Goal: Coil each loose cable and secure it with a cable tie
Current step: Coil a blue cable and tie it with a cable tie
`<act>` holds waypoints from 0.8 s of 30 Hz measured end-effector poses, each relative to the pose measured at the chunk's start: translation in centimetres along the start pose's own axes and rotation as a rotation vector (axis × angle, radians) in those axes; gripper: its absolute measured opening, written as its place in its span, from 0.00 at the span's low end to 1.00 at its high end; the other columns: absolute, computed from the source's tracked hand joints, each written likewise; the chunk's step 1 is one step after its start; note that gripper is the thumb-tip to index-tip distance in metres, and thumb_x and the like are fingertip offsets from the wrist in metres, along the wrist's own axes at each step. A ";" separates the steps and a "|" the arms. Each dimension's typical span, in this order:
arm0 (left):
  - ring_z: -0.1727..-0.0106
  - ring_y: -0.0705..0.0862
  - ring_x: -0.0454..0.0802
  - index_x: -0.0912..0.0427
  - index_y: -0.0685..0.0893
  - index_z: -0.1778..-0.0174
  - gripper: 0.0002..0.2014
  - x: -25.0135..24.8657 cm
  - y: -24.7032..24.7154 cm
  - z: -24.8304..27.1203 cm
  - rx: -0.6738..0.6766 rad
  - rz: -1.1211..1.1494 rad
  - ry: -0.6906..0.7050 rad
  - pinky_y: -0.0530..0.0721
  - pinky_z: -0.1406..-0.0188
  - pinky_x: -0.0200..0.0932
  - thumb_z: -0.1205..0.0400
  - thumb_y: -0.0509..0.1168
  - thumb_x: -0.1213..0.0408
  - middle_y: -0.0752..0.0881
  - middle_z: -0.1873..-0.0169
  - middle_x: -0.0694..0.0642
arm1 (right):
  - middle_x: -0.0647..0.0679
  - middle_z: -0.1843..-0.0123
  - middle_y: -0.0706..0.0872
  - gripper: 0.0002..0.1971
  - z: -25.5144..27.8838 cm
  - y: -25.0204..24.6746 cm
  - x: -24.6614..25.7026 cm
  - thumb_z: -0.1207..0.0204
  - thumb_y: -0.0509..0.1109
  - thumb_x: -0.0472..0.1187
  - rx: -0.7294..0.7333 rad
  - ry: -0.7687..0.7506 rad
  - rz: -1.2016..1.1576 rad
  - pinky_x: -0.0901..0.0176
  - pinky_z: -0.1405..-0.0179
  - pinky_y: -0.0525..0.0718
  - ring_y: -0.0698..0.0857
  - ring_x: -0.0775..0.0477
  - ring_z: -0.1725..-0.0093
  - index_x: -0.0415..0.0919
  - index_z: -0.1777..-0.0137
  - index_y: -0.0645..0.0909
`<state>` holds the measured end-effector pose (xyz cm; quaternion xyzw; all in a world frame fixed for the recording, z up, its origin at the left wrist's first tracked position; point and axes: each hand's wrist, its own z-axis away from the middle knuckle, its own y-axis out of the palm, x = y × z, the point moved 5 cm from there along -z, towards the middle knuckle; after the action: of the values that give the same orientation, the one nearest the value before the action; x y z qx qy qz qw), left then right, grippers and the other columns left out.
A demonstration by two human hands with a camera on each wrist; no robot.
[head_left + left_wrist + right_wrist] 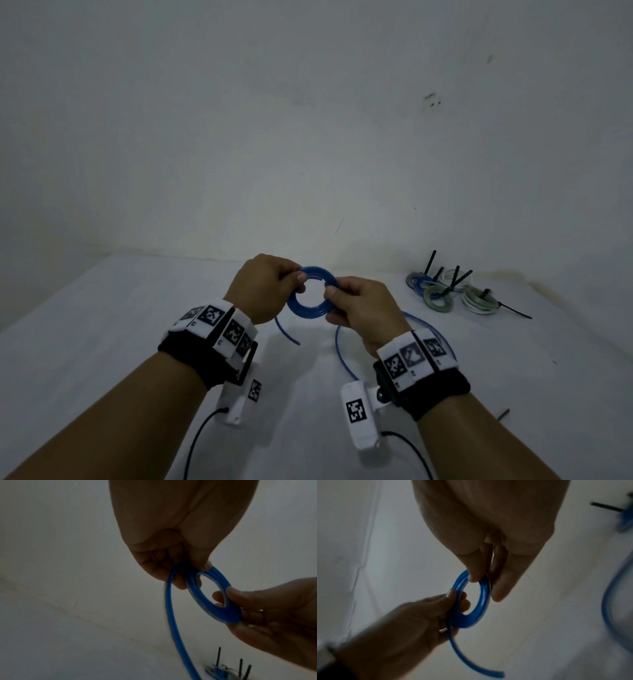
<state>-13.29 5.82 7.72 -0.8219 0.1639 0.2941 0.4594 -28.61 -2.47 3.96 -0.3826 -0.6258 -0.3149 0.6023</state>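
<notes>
1. Head view: the left hand (263,289) and the right hand (359,310) pinch opposite sides of a blue cable coil (312,295), held up above the white table (102,325). One short end hangs below the left hand; a long loose tail (342,353) loops past the right wrist. Finished, tied coils (448,291) lie well apart, far right. The winding step is in hand and is not yet done.
2. Left wrist view: the left thumb and fingers (204,562) are curled round the coil's upper rim, a strand running down past them.
3. Right wrist view: the right fingertips (474,577) clamp the rim from both faces. No loose cable tie shows, though the picture is dim. Next, I judge, the tail needs feeding round while one hand keeps the turns flat.
</notes>
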 end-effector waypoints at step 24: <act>0.64 0.88 0.40 0.51 0.91 0.54 0.10 -0.8 -0.2 0.1 0.081 0.015 0.071 0.88 0.53 0.44 0.16 0.65 0.54 0.90 0.66 0.44 | 0.48 0.64 0.89 0.06 0.3 -1.2 2.1 0.20 0.72 0.39 0.014 -0.167 0.414 0.64 0.65 0.84 0.86 0.53 0.68 0.42 0.50 0.90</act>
<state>-13.85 6.02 8.36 -0.8113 0.1982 0.2612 0.4840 -29.78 -2.59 6.13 -0.5233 -0.5839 -0.1473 0.6029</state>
